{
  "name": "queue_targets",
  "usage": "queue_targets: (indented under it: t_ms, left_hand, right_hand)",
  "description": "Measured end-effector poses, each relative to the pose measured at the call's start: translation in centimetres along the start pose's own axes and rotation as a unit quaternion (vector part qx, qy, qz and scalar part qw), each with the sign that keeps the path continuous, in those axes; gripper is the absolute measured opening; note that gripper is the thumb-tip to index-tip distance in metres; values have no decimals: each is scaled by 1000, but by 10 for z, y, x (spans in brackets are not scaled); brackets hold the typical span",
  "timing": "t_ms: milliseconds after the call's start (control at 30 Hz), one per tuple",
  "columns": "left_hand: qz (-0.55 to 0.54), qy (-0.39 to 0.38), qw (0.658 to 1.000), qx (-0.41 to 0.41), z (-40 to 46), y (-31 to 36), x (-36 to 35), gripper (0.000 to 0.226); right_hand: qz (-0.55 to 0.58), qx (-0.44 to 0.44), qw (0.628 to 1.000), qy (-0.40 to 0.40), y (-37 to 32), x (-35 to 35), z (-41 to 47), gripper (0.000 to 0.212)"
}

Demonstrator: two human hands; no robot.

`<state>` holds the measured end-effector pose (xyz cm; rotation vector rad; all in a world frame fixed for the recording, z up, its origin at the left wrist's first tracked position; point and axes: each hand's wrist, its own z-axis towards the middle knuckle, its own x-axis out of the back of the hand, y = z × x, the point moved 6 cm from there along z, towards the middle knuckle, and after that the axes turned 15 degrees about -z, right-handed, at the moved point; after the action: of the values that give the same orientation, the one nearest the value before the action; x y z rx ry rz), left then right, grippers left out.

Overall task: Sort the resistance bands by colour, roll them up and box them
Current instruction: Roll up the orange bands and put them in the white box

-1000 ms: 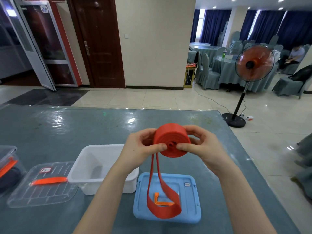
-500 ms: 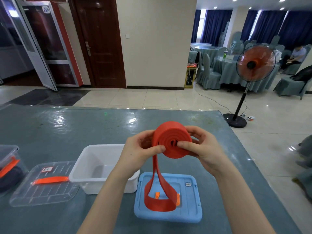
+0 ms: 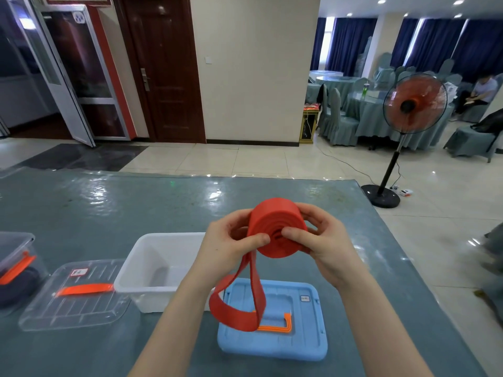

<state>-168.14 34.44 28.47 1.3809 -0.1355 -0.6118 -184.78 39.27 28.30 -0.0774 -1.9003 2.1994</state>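
Red resistance band: mostly rolled, tail hanging; gripped by left hand and right hand. White box unfilled.

— What am I seeing on the table?
— I'm seeing the open tub sitting left of a lid; another lid is lying further left.

This is a banquet hall or hotel function room. Far right stand round tables draped in grey-green cloth with covered chairs. Blue curtains hang behind them.
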Motion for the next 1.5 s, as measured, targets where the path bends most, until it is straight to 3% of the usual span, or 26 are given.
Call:
queue_targets:
  t_ms: [67,200,300,533,733,833,1000,1100,1333,1400,1500]
  left_hand:
    - [0,6,1000,-2,0,-1,3,43]
    - [46,-11,999,4,2,1,5,45]
    - [72,-28,997,7,2,2,-1,43]
    - [-4,-3,1000,7,-3,-6,0,49]
    - [52,-30,998,8,0,4,3,47]
    - [72,-23,997,6,2,4,1,48]
    - [-15,-7,1000,0,-1,0,3,44]
    - [-27,44,999,-11,-3,-5,8,36]
    - [49,-18,999,-3,1,8,9,38]
    - [61,-28,998,-6,3,9,7,39]
    - [28,-22,999,-12,4,9,8,40]
  right_hand:
    - [-25,3,1000,-12,0,-1,-1,51]
    - [-197,25,979,-53,-13,6,2,56]
    - [-257,35,964,-53,-20,8,4,48]
    - [-41,-15,998,37,2,9,-3,53]
    - [-203,12,977,-56,-7,6,-2,53]
    - [-259,33,964,-57,-13,4,3,46]
    - [-89,14,996,21,-5,5,1,49]
    - [-12,-9,999,41,6,-1,-2,51]
    - [-200,5,977,-78,-6,2,0,48]
    - [-208,10,976,-68,-11,1,2,44]
    - [-134,11,991,-15,-8,0,1,40]
